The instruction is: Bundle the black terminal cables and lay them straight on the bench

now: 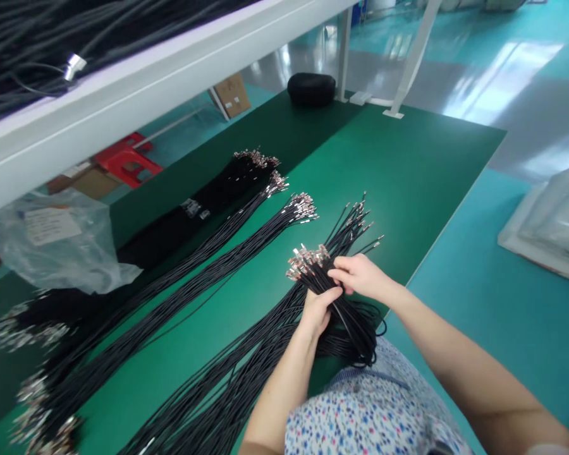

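A folded bundle of black cables (pixel 353 319) with shiny metal ends is held up over the near edge of the green table. My left hand (pixel 320 309) is wrapped round it just below the metal ends (pixel 308 260). At the same spot, the fingers of my right hand (pixel 355 275) are bent together against the bundle's right side; whether they grip a strand is hidden. Under my hands lies a loose spread of black cables (pixel 246 360), its tips (pixel 358 218) fanning out beyond my right hand.
More long cable bundles (pixel 213 253) lie across the green table (pixel 408 164) to the left, beside a clear plastic bag (pixel 61 240) with a label. A white shelf beam (pixel 171 82) crosses above, loaded with cables. A black case (pixel 312 88) stands at the far edge.
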A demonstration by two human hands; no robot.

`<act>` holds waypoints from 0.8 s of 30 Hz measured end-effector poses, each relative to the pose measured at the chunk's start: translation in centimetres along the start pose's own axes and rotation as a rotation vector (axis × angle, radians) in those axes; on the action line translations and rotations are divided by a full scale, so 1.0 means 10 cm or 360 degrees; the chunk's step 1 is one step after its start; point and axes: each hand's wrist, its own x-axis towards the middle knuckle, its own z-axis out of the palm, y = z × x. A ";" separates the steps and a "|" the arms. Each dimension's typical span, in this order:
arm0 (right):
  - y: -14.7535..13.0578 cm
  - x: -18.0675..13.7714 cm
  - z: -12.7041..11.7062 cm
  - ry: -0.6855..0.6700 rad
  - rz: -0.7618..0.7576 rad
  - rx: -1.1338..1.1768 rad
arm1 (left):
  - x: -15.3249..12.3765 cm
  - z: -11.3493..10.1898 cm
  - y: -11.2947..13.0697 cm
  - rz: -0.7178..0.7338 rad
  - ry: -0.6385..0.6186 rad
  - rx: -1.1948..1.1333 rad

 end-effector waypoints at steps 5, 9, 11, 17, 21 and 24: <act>0.10 0.04 0.18 -0.0231 0.0041 0.0515 | -0.12 -0.10 0.04 0.0003 -0.0153 -0.0009; 0.57 0.12 0.13 -0.0185 0.0337 0.0717 | -0.08 -0.17 0.06 0.0006 -0.0220 -0.0062; 0.90 0.19 0.02 0.0191 0.0708 0.0525 | -0.04 -0.20 0.06 -0.0002 -0.0194 -0.0135; 1.59 0.50 -0.29 0.0555 0.1314 -0.0119 | 0.09 -0.23 0.10 -0.0022 0.0050 -0.0299; 1.62 0.68 -0.26 0.0666 0.1467 -0.0065 | 0.11 -0.23 0.09 -0.0004 0.0021 -0.0337; 1.59 0.76 -0.20 0.0737 0.1489 0.0094 | 0.09 -0.25 0.07 0.0010 -0.0002 -0.0362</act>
